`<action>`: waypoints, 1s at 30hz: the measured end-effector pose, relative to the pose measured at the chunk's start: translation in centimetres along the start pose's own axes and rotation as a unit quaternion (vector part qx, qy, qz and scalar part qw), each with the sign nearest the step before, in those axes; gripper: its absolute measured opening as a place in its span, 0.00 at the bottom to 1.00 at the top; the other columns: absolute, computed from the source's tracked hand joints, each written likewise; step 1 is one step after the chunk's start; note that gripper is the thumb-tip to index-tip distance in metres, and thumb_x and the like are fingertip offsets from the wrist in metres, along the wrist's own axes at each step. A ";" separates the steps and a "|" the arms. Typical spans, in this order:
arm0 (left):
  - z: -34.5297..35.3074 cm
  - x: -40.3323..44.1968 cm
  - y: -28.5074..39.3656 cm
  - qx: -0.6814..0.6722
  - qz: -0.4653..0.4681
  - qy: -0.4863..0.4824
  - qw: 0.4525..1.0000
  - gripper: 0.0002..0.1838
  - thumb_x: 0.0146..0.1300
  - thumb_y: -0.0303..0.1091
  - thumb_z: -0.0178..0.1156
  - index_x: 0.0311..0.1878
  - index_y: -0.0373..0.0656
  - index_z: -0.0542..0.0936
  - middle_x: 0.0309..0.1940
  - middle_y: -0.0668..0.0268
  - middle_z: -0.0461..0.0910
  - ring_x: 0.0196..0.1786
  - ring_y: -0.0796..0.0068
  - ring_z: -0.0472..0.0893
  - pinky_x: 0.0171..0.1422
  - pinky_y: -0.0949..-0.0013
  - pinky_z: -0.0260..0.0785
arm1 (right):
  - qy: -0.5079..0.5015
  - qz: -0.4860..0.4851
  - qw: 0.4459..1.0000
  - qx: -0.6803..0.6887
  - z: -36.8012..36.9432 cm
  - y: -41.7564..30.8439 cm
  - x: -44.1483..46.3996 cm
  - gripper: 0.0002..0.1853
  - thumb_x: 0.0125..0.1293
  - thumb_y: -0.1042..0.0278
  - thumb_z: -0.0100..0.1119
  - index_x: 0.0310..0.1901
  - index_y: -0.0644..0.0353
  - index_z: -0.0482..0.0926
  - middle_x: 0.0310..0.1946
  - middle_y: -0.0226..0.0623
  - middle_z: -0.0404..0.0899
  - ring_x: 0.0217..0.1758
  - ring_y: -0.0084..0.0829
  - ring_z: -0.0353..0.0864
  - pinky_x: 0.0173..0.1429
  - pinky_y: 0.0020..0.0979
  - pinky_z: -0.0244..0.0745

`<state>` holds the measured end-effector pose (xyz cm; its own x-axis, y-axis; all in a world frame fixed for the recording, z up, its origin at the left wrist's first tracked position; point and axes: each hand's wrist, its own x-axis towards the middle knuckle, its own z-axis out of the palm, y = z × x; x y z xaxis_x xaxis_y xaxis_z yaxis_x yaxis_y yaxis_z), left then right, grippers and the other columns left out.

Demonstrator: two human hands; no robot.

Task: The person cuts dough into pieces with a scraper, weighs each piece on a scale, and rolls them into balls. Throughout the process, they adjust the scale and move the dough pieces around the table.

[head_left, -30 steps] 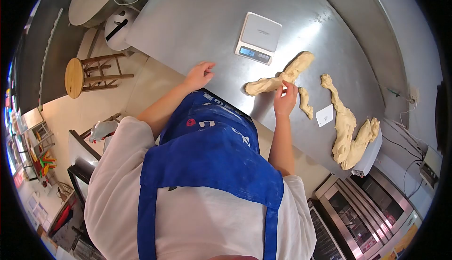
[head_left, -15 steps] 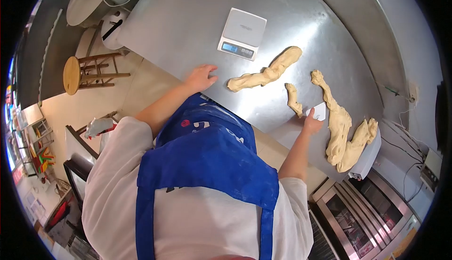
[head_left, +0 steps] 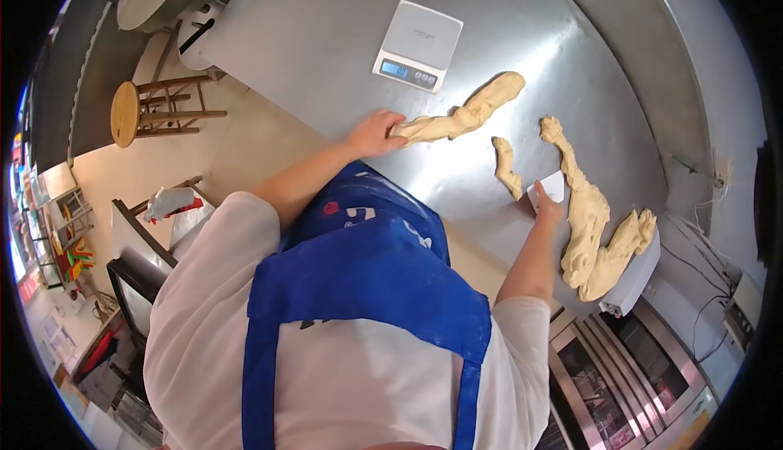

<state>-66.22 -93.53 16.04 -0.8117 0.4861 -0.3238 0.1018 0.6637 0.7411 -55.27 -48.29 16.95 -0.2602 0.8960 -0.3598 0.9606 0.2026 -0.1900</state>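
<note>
My left hand (head_left: 377, 134) touches the near left end of a long dough strip (head_left: 465, 116), its fingers around that end. In my right hand (head_left: 549, 203) is a white scraper (head_left: 548, 185), gripped by its lower edge. Just left of the scraper lies a short dough strip (head_left: 506, 166). Larger dough pieces, one long and knobbly (head_left: 586, 213) and one thick (head_left: 617, 256), rest to the right of my right hand. Behind the long strip sits a white scale (head_left: 420, 42) with a lit blue display and nothing on its plate.
The metal table (head_left: 326, 42) spans the view. At its right end, beside the dough, is a grey-white box (head_left: 632, 283). A wooden stool (head_left: 125, 114) stands on the floor at left. Ovens (head_left: 628, 368) are at lower right, and cables hang along the right wall.
My right hand has left the long strip, moved right and picked up the scraper. My left hand has reached right and now touches the strip's end.
</note>
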 end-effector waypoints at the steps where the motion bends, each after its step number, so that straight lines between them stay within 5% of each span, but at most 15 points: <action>1: -0.2 0.2 -0.2 -0.041 -0.009 -0.010 0.999 0.29 0.56 0.45 0.65 0.59 0.41 0.73 0.49 0.57 0.76 0.48 0.63 0.78 0.52 0.65 0.72 | 0.000 0.079 0.997 -0.023 -0.6 -0.7 -0.8 0.63 0.35 0.46 0.81 0.64 0.81 0.55 0.54 0.53 0.74 0.56 0.41 0.76 0.63 0.35 0.69; 2: -0.1 0.7 -0.1 -0.083 -0.015 -0.016 0.996 0.30 0.55 0.45 0.66 0.59 0.41 0.73 0.49 0.58 0.76 0.48 0.65 0.77 0.51 0.66 0.73 | -0.010 0.091 0.985 0.148 0.9 0.8 0.3 0.70 0.32 0.53 0.84 0.67 0.77 0.40 0.61 0.53 0.65 0.59 0.43 0.73 0.64 0.37 0.69; 5: 0.0 1.1 -1.1 -0.115 -0.004 -0.015 0.993 0.30 0.55 0.44 0.67 0.59 0.41 0.73 0.48 0.58 0.76 0.47 0.66 0.78 0.51 0.67 0.73 | 0.047 0.042 0.985 0.163 2.6 2.2 1.0 0.73 0.29 0.60 0.86 0.67 0.76 0.35 0.64 0.55 0.59 0.60 0.44 0.70 0.62 0.40 0.70; 6: 0.1 1.2 -1.0 -0.122 -0.004 -0.010 0.993 0.30 0.55 0.44 0.67 0.59 0.41 0.73 0.48 0.58 0.76 0.47 0.66 0.78 0.51 0.67 0.73 | 0.091 0.062 0.982 0.152 2.8 1.8 0.2 0.63 0.32 0.63 0.85 0.66 0.76 0.49 0.60 0.50 0.67 0.56 0.40 0.74 0.60 0.39 0.72; 7: 0.1 1.0 -0.9 -0.103 0.002 -0.008 0.995 0.30 0.55 0.43 0.67 0.59 0.40 0.73 0.48 0.57 0.76 0.46 0.66 0.78 0.52 0.67 0.73 | 0.091 0.056 0.984 0.146 2.4 1.9 0.1 0.63 0.32 0.63 0.85 0.66 0.76 0.49 0.60 0.50 0.67 0.56 0.40 0.74 0.60 0.39 0.72; 9: -0.2 0.6 -1.0 -0.082 0.001 -0.004 0.997 0.30 0.55 0.43 0.67 0.59 0.40 0.73 0.48 0.56 0.76 0.46 0.65 0.78 0.52 0.66 0.74 | 0.025 -0.127 0.947 0.295 2.8 2.9 0.3 0.48 0.35 0.63 0.83 0.58 0.74 0.67 0.52 0.43 0.78 0.51 0.37 0.79 0.56 0.38 0.74; 10: -0.4 0.6 -0.8 -0.081 0.005 -0.014 0.997 0.29 0.55 0.42 0.66 0.59 0.39 0.73 0.48 0.56 0.76 0.46 0.65 0.79 0.52 0.66 0.74 | 0.139 -0.231 0.937 0.223 3.1 3.0 0.8 0.30 0.47 0.61 0.77 0.49 0.71 0.77 0.44 0.41 0.83 0.47 0.36 0.82 0.52 0.36 0.75; 14: 0.0 1.3 -1.2 -0.081 0.002 -0.025 0.996 0.29 0.55 0.42 0.67 0.58 0.38 0.74 0.47 0.57 0.77 0.46 0.66 0.79 0.51 0.65 0.74 | 0.149 -0.266 0.923 0.234 -1.4 -3.5 -5.8 0.21 0.64 0.60 0.58 0.47 0.72 0.74 0.43 0.54 0.80 0.44 0.44 0.82 0.48 0.39 0.76; 16: 0.2 1.5 -1.4 -0.094 -0.007 -0.028 0.995 0.29 0.55 0.43 0.67 0.57 0.39 0.74 0.46 0.57 0.77 0.46 0.66 0.79 0.51 0.65 0.74 | 0.057 -0.360 0.922 0.133 -1.9 -7.0 -11.8 0.20 0.63 0.60 0.59 0.44 0.72 0.74 0.39 0.52 0.81 0.39 0.46 0.82 0.43 0.41 0.75; 19: -0.1 1.7 -1.1 -0.110 -0.009 -0.025 0.994 0.28 0.54 0.43 0.67 0.56 0.40 0.75 0.45 0.57 0.77 0.46 0.66 0.79 0.51 0.65 0.74 | -0.050 -0.548 0.834 0.035 1.4 -10.7 -19.6 0.15 0.60 0.64 0.56 0.46 0.64 0.75 0.28 0.56 0.79 0.33 0.56 0.79 0.37 0.48 0.75; 21: -0.6 1.6 -1.0 -0.114 -0.010 -0.020 0.993 0.28 0.54 0.43 0.68 0.56 0.40 0.75 0.45 0.57 0.77 0.46 0.66 0.79 0.51 0.65 0.73 | -0.119 -0.519 0.845 -0.037 1.8 -13.0 -23.5 0.15 0.59 0.66 0.54 0.46 0.63 0.74 0.27 0.53 0.80 0.29 0.52 0.80 0.35 0.48 0.75; 30: -0.7 1.5 -0.8 -0.093 -0.002 -0.043 0.995 0.27 0.51 0.42 0.67 0.54 0.40 0.76 0.44 0.57 0.77 0.47 0.63 0.78 0.54 0.63 0.72 | -0.111 -0.586 0.798 -0.089 5.7 -14.6 -24.3 0.11 0.59 0.66 0.53 0.41 0.61 0.75 0.25 0.48 0.80 0.29 0.48 0.81 0.34 0.45 0.76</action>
<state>-67.96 -93.69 15.38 -0.7583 0.5361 -0.3709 -0.0168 0.5528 0.8332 -63.53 -75.28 23.31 -0.9818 -0.0369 -0.1861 0.0392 0.9203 -0.3892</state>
